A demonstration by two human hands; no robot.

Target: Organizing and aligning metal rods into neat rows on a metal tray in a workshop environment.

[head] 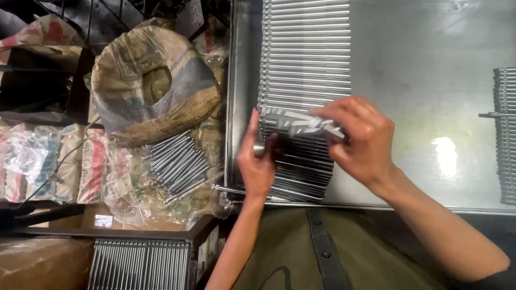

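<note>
Several thin metal rods [303, 124] are pinched as a small bundle by the right hand [361, 140], fingers curled around them, just above the long row of rods [303, 59] laid on the steel table [419, 64]. Their ends are steadied by the left hand [258, 161] (fingers closed). More loose rods [177, 161] lie well apart on sacks [150, 86].

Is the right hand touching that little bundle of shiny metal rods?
Touching. The head view shows the right hand with its fingers wrapped around the bundle of rods.
</note>
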